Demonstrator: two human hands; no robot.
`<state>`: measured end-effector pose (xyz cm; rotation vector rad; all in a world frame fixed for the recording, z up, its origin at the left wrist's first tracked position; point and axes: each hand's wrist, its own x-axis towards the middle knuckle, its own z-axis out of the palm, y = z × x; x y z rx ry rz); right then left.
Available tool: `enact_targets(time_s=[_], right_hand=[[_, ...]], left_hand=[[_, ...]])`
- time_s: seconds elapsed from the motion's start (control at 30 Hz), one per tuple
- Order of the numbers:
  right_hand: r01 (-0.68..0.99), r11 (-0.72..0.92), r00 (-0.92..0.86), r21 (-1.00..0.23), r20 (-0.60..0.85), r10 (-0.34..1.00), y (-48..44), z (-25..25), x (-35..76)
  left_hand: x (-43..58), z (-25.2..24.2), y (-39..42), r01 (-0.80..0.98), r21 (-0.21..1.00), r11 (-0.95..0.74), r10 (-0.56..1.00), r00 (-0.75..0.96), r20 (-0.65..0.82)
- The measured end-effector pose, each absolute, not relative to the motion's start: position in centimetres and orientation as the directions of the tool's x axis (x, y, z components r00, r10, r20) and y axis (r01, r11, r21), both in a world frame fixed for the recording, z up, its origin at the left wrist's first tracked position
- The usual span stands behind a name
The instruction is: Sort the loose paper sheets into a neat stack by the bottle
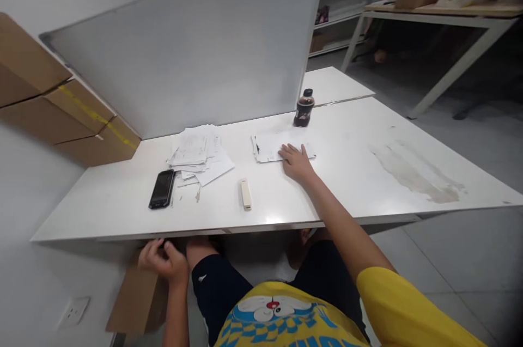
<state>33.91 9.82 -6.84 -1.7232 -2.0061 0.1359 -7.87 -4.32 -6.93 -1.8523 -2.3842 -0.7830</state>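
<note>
My right hand lies flat with fingers spread on a stack of white papers near the middle of the white table. My left hand is below the table's front edge, fingers curled near a brown cardboard box on the floor; whether it holds anything is hidden. A white stapler lies in front of the papers. A messy pile of white papers sits to the left, with a black phone beside it.
A dark drink bottle stands behind the stack. A whiteboard leans upright along the table's back. Cardboard boxes are stacked at left. A stain marks the right tabletop. Another table with boxes stands far right.
</note>
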Motion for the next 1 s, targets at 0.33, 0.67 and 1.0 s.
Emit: enact_targets(time_s=[0.33, 0.67, 1.0], right_hand=[[0.925, 0.152, -0.025, -0.349, 0.342, 0.939, 6.6, -8.0, 34.1], [0.839, 0.217, -0.003, -0.498, 0.395, 0.919, 5.4, -6.8, 33.9], [0.062, 0.158, 0.010, -0.985, 0.159, 0.987, 1.4, -7.2, 28.1]], left_hand=[[-4.1, -0.9, 13.9, 0.967, 0.249, -0.064, 0.954, -0.014, 0.299], [-2.9, -3.7, 10.0, 0.922, 0.139, -0.362, 0.873, 0.283, 0.397], [4.7, -2.1, 4.0, 0.599, 0.078, -0.797, 0.545, 0.657, 0.521]])
